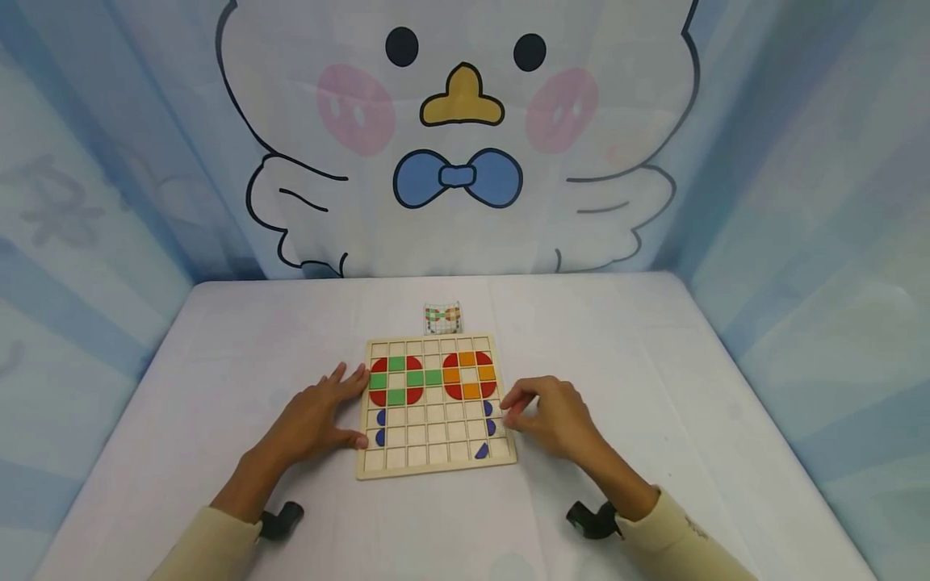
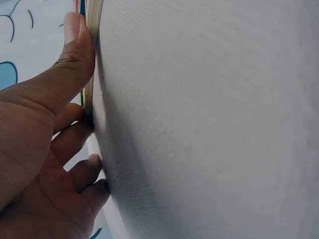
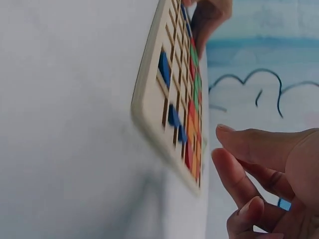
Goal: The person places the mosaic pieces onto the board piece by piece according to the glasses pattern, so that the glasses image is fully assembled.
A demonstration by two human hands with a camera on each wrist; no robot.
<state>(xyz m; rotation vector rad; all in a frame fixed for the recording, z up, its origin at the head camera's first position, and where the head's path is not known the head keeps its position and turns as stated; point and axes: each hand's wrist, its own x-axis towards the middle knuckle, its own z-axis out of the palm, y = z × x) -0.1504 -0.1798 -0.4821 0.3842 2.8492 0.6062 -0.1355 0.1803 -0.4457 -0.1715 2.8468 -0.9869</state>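
A square wooden grid board (image 1: 436, 436) lies on the white table, with red quarter-round pieces, green squares (image 1: 433, 377) and orange squares (image 1: 471, 390) forming two rings in its far half. Blue half-round pieces (image 1: 381, 417) sit at its left and right sides, and a blue piece with a slanted edge (image 1: 482, 451) lies near the front right corner. My left hand (image 1: 312, 415) rests with spread fingers at the board's left edge, its thumb (image 2: 79, 50) against the rim. Over the right edge hovers my right hand (image 1: 555, 415), fingers loosely bent; a gap shows between thumb and index finger, holding nothing.
A small pattern card (image 1: 443, 317) stands just behind the board. Dark wrist devices (image 1: 592, 520) sit below both sleeves. Printed curtains (image 1: 465, 234) enclose the table at the back and sides.
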